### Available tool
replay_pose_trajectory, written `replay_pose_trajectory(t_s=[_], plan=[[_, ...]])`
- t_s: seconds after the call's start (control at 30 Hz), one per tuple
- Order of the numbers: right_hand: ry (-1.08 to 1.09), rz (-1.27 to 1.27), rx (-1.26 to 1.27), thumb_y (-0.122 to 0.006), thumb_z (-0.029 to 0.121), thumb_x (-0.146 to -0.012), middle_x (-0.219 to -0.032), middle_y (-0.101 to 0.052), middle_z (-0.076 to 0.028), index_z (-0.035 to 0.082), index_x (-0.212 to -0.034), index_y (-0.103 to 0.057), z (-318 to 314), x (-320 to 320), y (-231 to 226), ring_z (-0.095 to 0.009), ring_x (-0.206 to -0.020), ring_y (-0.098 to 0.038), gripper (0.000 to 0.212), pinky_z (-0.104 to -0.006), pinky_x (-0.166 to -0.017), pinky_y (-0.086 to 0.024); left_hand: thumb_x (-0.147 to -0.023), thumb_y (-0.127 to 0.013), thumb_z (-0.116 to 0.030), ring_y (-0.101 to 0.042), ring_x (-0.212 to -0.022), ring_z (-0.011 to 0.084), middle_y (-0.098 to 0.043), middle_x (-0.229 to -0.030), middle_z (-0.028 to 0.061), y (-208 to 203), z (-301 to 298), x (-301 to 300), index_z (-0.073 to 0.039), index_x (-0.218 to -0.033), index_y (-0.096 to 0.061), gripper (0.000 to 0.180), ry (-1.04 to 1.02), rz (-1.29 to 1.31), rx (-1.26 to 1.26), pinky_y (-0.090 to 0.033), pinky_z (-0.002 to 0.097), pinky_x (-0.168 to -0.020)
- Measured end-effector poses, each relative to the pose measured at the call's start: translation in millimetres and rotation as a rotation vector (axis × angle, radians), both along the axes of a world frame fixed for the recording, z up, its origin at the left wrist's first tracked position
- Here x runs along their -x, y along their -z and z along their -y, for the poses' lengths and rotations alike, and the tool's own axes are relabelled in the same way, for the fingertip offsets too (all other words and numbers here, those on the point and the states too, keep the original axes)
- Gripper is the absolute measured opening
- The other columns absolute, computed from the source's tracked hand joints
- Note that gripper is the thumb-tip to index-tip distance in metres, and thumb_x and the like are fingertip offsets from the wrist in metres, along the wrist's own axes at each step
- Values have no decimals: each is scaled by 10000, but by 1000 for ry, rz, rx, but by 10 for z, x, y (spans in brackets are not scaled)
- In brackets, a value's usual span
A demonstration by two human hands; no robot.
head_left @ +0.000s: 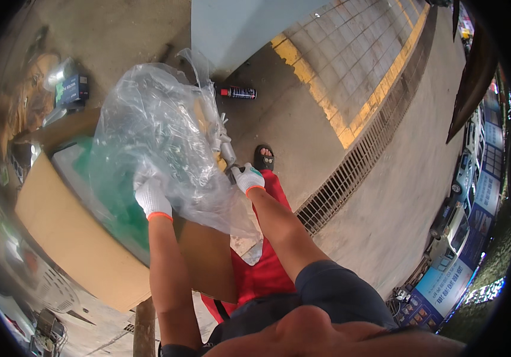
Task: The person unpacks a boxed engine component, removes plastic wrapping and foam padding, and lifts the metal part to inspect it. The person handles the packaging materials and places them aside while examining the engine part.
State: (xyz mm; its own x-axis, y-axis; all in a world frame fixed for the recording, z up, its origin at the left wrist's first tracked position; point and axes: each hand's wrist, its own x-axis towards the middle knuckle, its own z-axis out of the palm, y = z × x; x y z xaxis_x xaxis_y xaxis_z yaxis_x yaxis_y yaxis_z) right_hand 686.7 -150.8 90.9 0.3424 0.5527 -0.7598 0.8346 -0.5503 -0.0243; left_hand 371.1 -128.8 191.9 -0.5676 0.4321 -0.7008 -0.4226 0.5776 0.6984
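A large clear plastic bag (154,128) lies crumpled over an open cardboard box (83,232) in front of me. My left hand (151,195), in a white knit glove with an orange cuff, is closed on the bag's near left part; its fingertips are blurred by the film. Along the bag's right side runs a silvery metal part (224,146) with a tube-like shape, partly wrapped, its exact kind unclear. My right hand (248,178), gloved the same way, is closed around the near end of that part. Inside the box shows a green surface (116,205), partly under the plastic.
A spray can (239,93) with a red cap lies on the floor beyond the bag. A small dark blue box (72,89) stands at the far left. A pale panel (237,30) rises at the top. A drain grate (356,154) crosses the floor to the right.
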Motion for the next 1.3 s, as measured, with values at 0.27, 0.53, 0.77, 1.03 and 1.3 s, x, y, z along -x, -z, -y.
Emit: replay_pose_trajectory(t_s=[0.27, 0.53, 0.77, 1.03, 1.3], plan=[[-13, -14, -12, -543, 681, -999, -1234, -745, -298, 23, -1317, -672, 141, -580, 532, -445, -1233, -693, 743, -511, -1046, -544, -988, -623, -178, -731, -675, 285, -758, -834, 93, -719, 2011, -786, -59, -1108, -740, 206, 2096, -924, -84, -555, 428, -586], [-233, -80, 82, -570, 576, -1029, -1429, -657, -304, 26, -1319, -678, 32, -591, 499, -465, -1321, -637, 630, -504, -1099, -522, -1055, -550, -253, -755, -1115, 328, -755, -1274, 211, -334, 3399, -1457, -78, -1251, -778, 348, 1957, -264, 278, -589, 496, -944], [-178, -11, -169, -588, 641, -994, -1371, -683, -320, -17, -1300, -692, 301, -1061, 996, -465, -1333, -623, 733, -486, -1138, -482, -995, -595, -200, -724, -1121, 363, -739, -1233, 209, 81, 3935, -269, -67, -1236, -751, 317, 1725, 287, 404, -562, 503, -963], [-25, -55, -138, -636, 577, -997, -1154, -767, -271, 23, -1091, -753, 252, -956, 959, -470, -1179, -688, 574, -496, -1044, -521, -911, -672, -140, -690, -1128, 405, -706, -1214, 208, -451, 3914, -279, -53, -1202, -722, 307, 1430, 209, 315, -535, 519, -976], [30, -150, -95, -595, 578, -1009, -1285, -718, -311, 3, -1202, -735, 480, -1355, 1632, -485, -1265, -646, 623, -496, -1102, -486, -771, -806, -93, -569, -1242, 552, -642, -1343, 234, -2046, 2462, -173, -55, -1369, -631, 625, 953, -749, -98, -434, 664, -1112]])
